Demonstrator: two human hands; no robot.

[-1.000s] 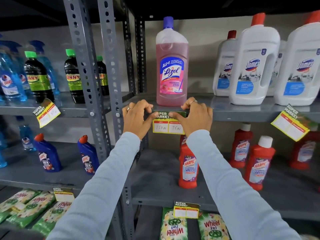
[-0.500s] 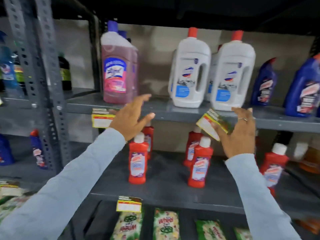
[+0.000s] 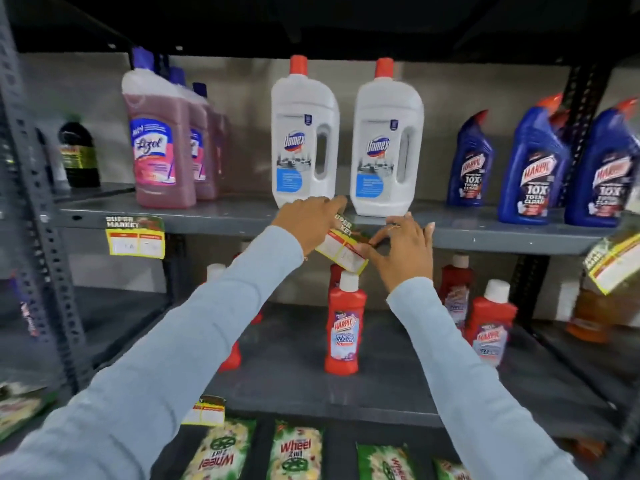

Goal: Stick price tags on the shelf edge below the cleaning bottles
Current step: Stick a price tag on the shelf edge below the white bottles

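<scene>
Two hands now on the tilted yellow-and-green paper price tag (image 3: 341,249) under the white Domex bottles (image 3: 304,143): I've moved on from the pink bottle's tag, left hand (image 3: 308,220) and right hand (image 3: 401,251) pinching it against the grey metal shelf edge (image 3: 485,239), still crooked.

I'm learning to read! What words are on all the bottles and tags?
"Lizol": pink bottle
"Domex": white bottles
"Harpic 10X Total Clean": blue bottles
"Harpic": red bottle
"Super Market": stuck price tag
"Wheel 2 in 1": green packets
Prices, small print: too blurred.
</scene>
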